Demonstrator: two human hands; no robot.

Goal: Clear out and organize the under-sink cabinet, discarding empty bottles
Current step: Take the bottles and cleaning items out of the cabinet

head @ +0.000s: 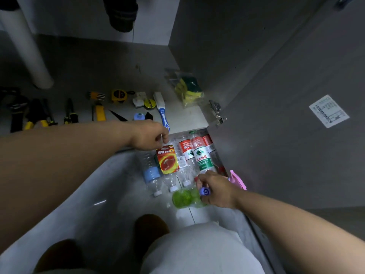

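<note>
My left hand (pixel 149 135) hovers at the cabinet's front edge and pinches the top of a red and yellow blister pack (pixel 167 159), which hangs over the bottles. Several clear plastic water bottles (pixel 199 155) lie side by side on the floor in front of the cabinet, some with red and green labels, one with a blue label (pixel 151 174). My right hand (pixel 216 189) grips the neck of a spray bottle with green liquid (pixel 184 197), pink trigger (pixel 238 179) and a purple nozzle tip.
On the cabinet floor (pixel 110 72) lie pliers, hex keys, a yellow tape measure (pixel 118 95), a blue-handled brush (pixel 163 111) and a bag of sponges (pixel 188 89). A white drain pipe (pixel 25 50) stands at the left. The open grey door (pixel 296 115) is on the right.
</note>
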